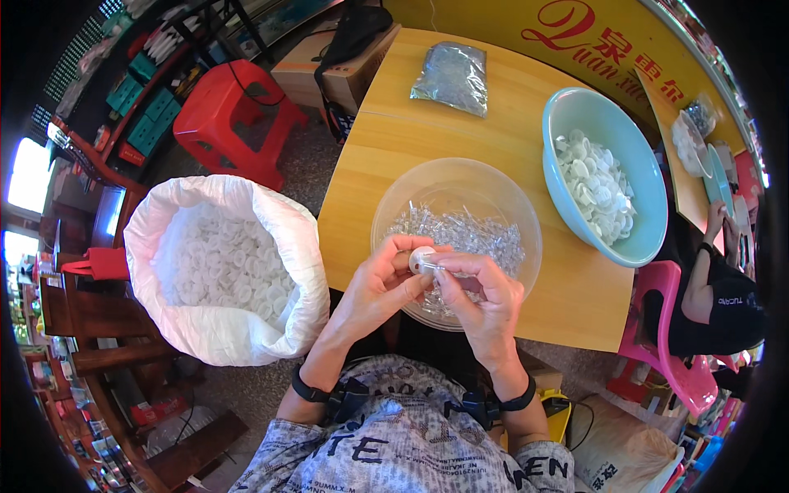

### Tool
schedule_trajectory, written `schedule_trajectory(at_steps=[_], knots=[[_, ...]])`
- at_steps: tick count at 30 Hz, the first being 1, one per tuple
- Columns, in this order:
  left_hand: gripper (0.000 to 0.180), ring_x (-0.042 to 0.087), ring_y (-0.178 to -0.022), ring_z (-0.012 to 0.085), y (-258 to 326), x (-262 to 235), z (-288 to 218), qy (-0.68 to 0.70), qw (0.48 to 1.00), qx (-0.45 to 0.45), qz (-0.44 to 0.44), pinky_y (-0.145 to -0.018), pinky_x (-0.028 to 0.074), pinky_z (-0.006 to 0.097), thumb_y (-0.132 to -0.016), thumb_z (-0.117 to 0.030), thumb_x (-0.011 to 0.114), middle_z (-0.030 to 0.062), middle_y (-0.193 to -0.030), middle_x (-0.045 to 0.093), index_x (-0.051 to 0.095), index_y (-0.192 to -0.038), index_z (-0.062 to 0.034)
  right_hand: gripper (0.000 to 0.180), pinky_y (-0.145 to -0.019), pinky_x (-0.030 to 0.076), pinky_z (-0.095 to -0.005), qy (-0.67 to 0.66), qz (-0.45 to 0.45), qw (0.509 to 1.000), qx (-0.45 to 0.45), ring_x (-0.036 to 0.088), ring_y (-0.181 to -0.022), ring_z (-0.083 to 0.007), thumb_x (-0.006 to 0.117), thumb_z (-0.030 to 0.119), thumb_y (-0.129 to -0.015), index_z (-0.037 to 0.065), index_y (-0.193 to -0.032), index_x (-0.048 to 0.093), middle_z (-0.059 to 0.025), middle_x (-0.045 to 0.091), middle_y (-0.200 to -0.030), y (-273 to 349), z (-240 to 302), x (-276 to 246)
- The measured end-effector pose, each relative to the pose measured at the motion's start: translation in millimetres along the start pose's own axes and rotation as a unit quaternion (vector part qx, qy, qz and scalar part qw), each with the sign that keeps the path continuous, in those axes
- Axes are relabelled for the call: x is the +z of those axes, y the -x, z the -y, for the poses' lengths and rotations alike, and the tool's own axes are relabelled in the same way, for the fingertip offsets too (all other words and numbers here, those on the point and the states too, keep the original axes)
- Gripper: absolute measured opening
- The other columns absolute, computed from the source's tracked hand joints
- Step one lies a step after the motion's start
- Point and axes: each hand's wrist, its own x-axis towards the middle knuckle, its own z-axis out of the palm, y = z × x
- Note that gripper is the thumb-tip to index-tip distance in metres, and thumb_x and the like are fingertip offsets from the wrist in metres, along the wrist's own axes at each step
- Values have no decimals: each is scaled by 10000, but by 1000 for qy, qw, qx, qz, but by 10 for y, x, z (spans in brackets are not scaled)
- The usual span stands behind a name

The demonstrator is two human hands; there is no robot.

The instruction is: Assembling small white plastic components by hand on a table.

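My left hand (370, 287) holds a small round white plastic piece (421, 258) between thumb and fingers. Pinched in my right hand (486, 300) is a small clear plastic piece (431, 265), held against the white one; the fingers partly hide where they meet. Both hands are over the near side of a translucent round tub (444, 174), which contains many small clear plastic pieces (468, 230). To the left stands an open white sack (230, 338) full of round white pieces (226, 263). At the right, a light-blue basin (648, 193) holds more white pieces (590, 181).
A sealed bag (452, 78) of greyish contents lies at the far side of the wooden table (374, 131). Beyond the sack is a red stool (238, 115). A pink chair (670, 345) and another person (715, 296) at work are on the right.
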Motion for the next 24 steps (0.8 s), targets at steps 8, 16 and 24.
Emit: schedule_trajectory(at_steps=[8, 16, 24], knots=[[388, 572, -923, 92, -6, 12, 45, 19, 999, 31, -10, -763, 483, 240, -911, -68, 588, 71, -1138, 595, 443, -1266, -11, 132, -742, 573, -292, -11, -7, 1000, -6, 665, -857, -159, 632, -36, -833, -11, -962, 616, -125, 674, -995, 7, -29, -7], [398, 577, -901, 82, -7, 36, 67, 32, 997, 49, -44, -734, 484, 219, -869, -7, 623, 49, -1060, 600, 489, -1244, -10, 86, -757, 570, -294, -32, -6, 999, 27, 662, -884, -170, 616, -25, -849, -20, -933, 597, -142, 675, -1006, 18, -39, -19], [401, 594, -836, 74, -15, 16, 102, 12, 995, 73, -62, -695, 492, 208, -849, 2, 646, 42, -996, 624, 523, -1231, -10, 93, -757, 566, -289, -54, -3, 997, 49, 657, -893, -163, 610, -13, -862, -16, -951, 584, -138, 672, -1011, 19, -32, -37]])
